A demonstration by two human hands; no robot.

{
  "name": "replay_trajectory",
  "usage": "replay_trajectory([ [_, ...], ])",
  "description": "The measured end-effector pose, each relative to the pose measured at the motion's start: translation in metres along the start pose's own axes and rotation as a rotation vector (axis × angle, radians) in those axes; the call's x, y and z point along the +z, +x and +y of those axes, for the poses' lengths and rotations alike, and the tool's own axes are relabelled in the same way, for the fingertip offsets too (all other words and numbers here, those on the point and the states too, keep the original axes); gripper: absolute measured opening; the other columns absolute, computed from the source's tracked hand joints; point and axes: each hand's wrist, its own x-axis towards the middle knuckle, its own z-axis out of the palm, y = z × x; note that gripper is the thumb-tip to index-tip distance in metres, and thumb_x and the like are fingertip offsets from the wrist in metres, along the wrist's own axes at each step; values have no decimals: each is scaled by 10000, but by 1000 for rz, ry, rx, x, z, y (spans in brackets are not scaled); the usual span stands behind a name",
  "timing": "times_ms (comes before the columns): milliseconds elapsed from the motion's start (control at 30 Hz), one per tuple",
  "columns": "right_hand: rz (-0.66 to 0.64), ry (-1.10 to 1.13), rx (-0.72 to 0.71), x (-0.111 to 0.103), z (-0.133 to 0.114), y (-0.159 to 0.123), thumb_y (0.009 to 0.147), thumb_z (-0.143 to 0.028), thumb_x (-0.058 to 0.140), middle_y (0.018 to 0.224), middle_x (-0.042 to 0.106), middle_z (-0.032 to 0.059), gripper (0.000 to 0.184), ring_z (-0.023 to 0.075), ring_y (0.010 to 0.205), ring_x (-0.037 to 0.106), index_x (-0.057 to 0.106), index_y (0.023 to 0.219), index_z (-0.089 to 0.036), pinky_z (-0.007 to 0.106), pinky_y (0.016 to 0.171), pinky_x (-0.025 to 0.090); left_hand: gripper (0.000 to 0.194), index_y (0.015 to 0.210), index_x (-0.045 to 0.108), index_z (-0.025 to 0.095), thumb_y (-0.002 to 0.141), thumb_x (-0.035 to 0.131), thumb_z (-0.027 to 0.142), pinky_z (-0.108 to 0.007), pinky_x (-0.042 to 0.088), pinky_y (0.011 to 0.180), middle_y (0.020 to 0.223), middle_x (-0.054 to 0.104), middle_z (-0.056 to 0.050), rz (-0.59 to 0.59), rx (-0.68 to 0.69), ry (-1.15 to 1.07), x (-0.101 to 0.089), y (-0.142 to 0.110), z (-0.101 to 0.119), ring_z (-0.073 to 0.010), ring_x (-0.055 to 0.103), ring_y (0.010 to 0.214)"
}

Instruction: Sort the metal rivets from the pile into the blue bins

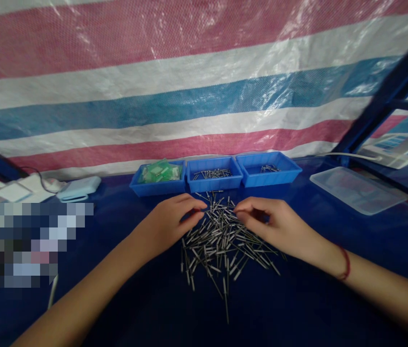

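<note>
A loose heap of several thin metal pins (221,241) lies on the dark blue table (153,299). My left hand (169,221) rests at the heap's left edge, fingers curled with thumb and forefinger pinched toward the pins. My right hand (272,224) sits at the heap's right edge, its fingertips also pinched at the top of the pile. What either pinch holds is too small to make out. A red string circles my right wrist.
Three blue trays stand in a row behind the heap: the left tray (137,185) holds green packets, the middle tray (214,180) and right tray (269,176) hold pins. A clear plastic lid (357,190) lies right. A pale blue case (79,188) lies left. A striped tarp hangs behind.
</note>
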Motion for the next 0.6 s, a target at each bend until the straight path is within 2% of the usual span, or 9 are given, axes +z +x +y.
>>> replay_trajectory([
  [67,-49,88,12,6,-7,-3,815,-265,550,660,585,-17,122,91,550,486,636,840,-181,226,498,395,197,991,646,196,877,489,230,-251,451,779,955,651,-24,88,-38,-98,4,1,11,-136,603,855],
  [167,-22,234,47,12,-13,-6,783,-270,610,665,564,-24,148,80,542,468,630,896,-175,215,481,389,185,961,657,200,874,502,247,-237,459,710,932,654,-16,147,-142,-259,14,2,25,-128,609,809],
  [333,76,405,46,15,-16,-8,780,-281,631,703,571,-18,159,80,580,486,614,898,-175,217,512,404,179,970,654,205,866,518,260,-238,456,695,889,649,-6,109,-215,-434,25,-1,38,-126,606,786],
  [600,146,335,-13,14,-17,-11,806,-314,605,758,611,22,130,122,649,546,633,821,-187,264,555,437,149,918,640,201,866,517,266,-244,458,678,859,619,-8,85,-181,-456,27,-1,42,-129,587,762],
])
